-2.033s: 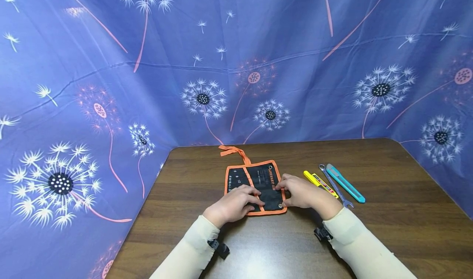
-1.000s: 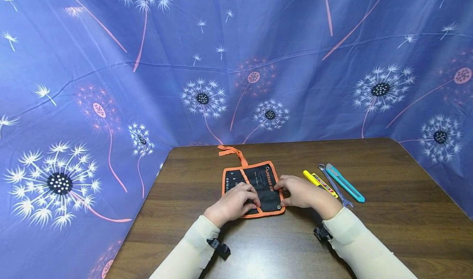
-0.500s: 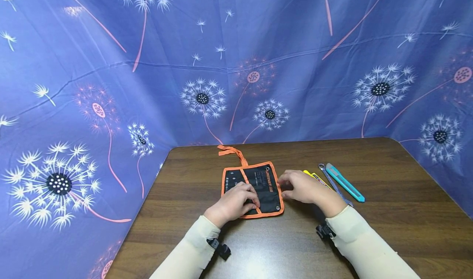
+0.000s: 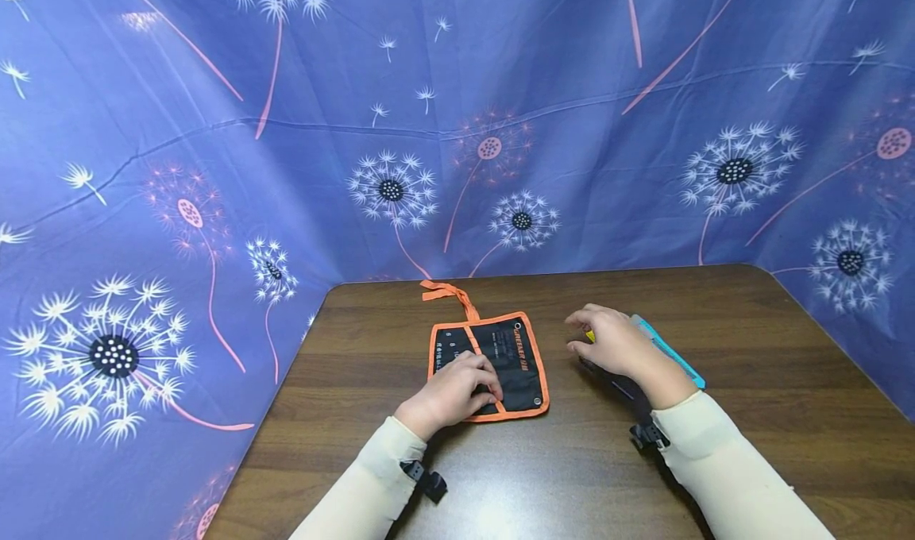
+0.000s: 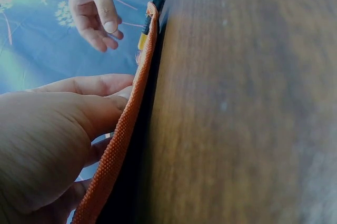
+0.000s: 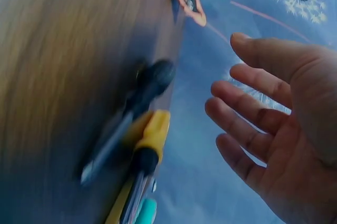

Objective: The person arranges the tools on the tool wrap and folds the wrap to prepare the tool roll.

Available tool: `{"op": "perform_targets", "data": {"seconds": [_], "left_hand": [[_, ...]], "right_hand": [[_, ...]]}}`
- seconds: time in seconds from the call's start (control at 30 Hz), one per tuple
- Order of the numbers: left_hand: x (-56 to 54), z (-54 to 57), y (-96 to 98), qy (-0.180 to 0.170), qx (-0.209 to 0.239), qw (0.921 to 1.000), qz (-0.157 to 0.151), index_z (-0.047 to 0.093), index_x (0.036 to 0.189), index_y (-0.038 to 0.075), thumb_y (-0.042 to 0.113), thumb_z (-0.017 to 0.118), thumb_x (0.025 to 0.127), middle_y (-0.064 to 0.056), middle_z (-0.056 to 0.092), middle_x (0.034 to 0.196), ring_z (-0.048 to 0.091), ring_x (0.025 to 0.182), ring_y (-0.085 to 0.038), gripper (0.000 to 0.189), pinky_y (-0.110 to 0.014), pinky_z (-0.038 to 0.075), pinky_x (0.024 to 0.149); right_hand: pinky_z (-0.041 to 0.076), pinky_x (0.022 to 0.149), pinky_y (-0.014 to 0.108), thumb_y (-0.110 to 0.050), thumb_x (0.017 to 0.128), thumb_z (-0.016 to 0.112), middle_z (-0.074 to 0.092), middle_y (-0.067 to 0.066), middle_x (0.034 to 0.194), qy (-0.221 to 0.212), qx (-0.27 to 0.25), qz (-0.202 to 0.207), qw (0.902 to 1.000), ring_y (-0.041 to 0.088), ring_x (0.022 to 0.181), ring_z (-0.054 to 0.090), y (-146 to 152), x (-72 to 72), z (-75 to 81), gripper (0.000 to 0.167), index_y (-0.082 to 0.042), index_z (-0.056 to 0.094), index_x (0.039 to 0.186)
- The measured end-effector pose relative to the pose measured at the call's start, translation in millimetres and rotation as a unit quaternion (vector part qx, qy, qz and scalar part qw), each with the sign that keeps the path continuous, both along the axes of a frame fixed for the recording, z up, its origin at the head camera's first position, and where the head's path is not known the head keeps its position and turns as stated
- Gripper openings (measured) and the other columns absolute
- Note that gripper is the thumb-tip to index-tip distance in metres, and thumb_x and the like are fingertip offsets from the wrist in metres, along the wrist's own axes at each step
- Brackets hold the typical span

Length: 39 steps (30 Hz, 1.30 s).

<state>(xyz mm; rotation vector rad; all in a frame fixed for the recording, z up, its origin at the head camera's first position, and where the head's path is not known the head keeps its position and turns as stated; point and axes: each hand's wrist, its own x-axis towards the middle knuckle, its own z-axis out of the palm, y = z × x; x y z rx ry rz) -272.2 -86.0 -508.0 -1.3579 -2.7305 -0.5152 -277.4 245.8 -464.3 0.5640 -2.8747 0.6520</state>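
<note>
My left hand [image 4: 453, 389] lies over a black fabric tool pouch [image 4: 518, 361] with orange trim. Its curled fingers and thumb pinch the orange pocket edge. The left wrist view shows those fingertips [image 5: 125, 84] together behind the orange border. Raised above the tools on the right, my right hand [image 4: 615, 345] holds nothing, its fingers loosely spread. Below it, in the right wrist view, are a yellow utility knife [image 6: 155, 134] and a blurred dark tool [image 6: 152, 81] with a rounded black end and a metal shaft. A teal utility knife [image 4: 675, 357] shows past the hand. The wrench is hidden.
Orange ties [image 4: 450, 291] extend from the pouch toward the back of the wooden table [image 4: 372, 325]. A blue dandelion-print cloth [image 4: 608, 167] hangs behind and to the left. Each wrist carries a small black camera [image 4: 424, 480].
My right hand has let go of the pouch's right border and moved right and up over the tools. The pouch has shifted slightly left and turned; the left fingers have drawn together.
</note>
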Motion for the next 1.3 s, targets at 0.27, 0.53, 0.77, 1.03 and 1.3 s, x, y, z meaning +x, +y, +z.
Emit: {"op": "perform_targets", "data": {"seconds": [0.27,0.53,0.77,1.03,1.3], "left_hand": [[1.1,2.4,-0.5,-0.005,0.002,1.0000,0.005,0.079,0.097,0.033,0.024,0.080,0.096,0.016,0.061,0.107,0.055,0.107,-0.009,0.009,-0.027,0.049,0.093],[1.0,2.2,-1.6,0.004,0.006,1.0000,-0.002,0.079,0.096,0.032,0.024,0.080,0.096,0.016,0.062,0.107,0.055,0.105,-0.008,0.009,-0.027,0.049,0.091],[0.6,1.4,-1.7,0.006,0.004,0.9999,0.007,0.079,0.096,0.033,0.026,0.080,0.096,0.017,0.061,0.107,0.055,0.104,-0.008,0.007,-0.027,0.049,0.092],[1.8,1.5,-1.4,0.000,0.004,0.9999,0.009,0.078,0.096,0.033,0.026,0.079,0.096,0.016,0.062,0.107,0.055,0.106,-0.009,0.007,-0.028,0.049,0.093],[0.6,-0.4,-0.8,0.011,0.007,0.9999,0.000,0.079,0.096,0.032,0.025,0.080,0.096,0.017,0.061,0.106,0.055,0.105,-0.008,0.008,-0.027,0.049,0.092]], "right_hand": [[0.053,0.086,0.056,-0.021,0.091,0.082,0.070,0.013,0.115,0.014,0.009,-0.052,0.9985,0.036,0.104,0.069,30,-2.1,1.9,0.040,-0.002,0.072,0.124],[0.051,0.086,0.062,-0.024,0.092,0.080,0.066,0.022,0.120,-0.015,0.016,-0.091,0.9956,0.042,0.106,0.067,59,-2.7,-3.0,0.047,0.001,0.069,0.130],[0.050,0.087,0.065,-0.026,0.092,0.080,0.065,0.025,0.123,-0.030,0.010,-0.099,0.9946,0.046,0.109,0.065,84,-3.4,-9.3,0.050,0.002,0.067,0.131],[0.046,0.092,0.068,-0.024,0.092,0.080,0.066,0.028,0.121,-0.038,0.007,-0.122,0.9918,0.051,0.116,0.060,106,1.3,-14.4,0.050,0.006,0.066,0.129],[0.049,0.086,0.064,-0.025,0.092,0.080,0.066,0.028,0.118,-0.061,0.017,-0.120,0.9908,0.048,0.107,0.064,126,5.5,-19.1,0.055,0.010,0.063,0.131]]}}
